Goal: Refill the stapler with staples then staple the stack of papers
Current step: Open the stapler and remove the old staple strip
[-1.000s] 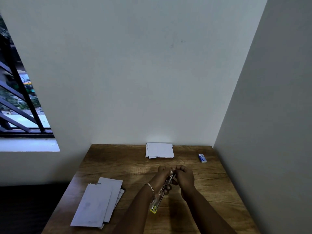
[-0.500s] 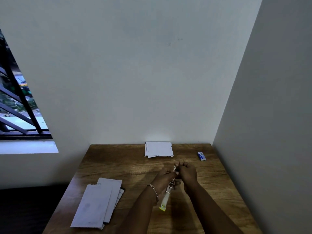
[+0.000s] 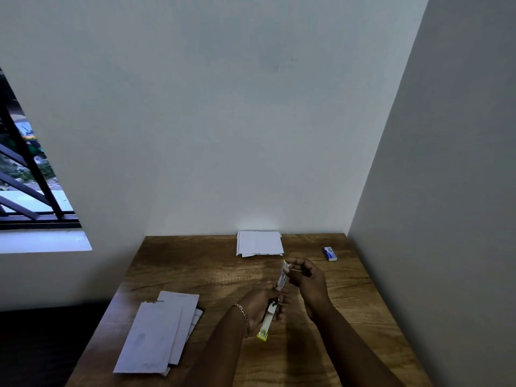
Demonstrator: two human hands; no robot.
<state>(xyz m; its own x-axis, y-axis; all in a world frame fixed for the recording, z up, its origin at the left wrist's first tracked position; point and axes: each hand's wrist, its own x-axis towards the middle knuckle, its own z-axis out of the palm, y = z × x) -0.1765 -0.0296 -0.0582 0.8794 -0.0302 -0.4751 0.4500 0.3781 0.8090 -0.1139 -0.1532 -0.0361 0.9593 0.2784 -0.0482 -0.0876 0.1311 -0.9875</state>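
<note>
My left hand (image 3: 261, 307) grips a slim white and yellow stapler (image 3: 267, 321) above the wooden table (image 3: 195, 269). The stapler is opened out, with its metal staple rail (image 3: 282, 277) stretching up and away. My right hand (image 3: 308, 280) pinches the far tip of that rail with the fingertips; whether it also holds staples is too small to tell. A small blue and white staple box (image 3: 330, 253) lies at the table's back right. A stack of white papers (image 3: 259, 243) rests against the back wall. Another stack of papers (image 3: 157, 332) lies at the front left.
The table sits in a corner, with a wall behind it and a wall (image 3: 446, 219) close along its right side. A barred window (image 3: 25, 177) is at the left. The floor to the table's left is dark.
The stapler has been opened out longer, the rail now extended away from the body. My right hand moved farther from my left, toward the back of the table.
</note>
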